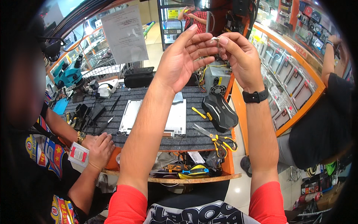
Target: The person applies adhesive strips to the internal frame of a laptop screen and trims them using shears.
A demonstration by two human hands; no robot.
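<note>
While both forearms are raised above the grey work mat (149,95), the left hand (184,61) spreads wide, palm up, as a backing; the right hand (238,56) pinches a tiny pale part (215,38) at fingertip height, likely for close inspection. Silver laptop shell (177,119) lies flat below. Black case (220,112) and yellow-handled scissors (218,140) rest near the mat's right edge. Part too small to identify.

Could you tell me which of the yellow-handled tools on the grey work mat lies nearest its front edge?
The yellow-handled scissors, blades open, lie by the grey work mat's front edge; the small yellow-handled screwdriver lies farther back beside the black case.
</note>
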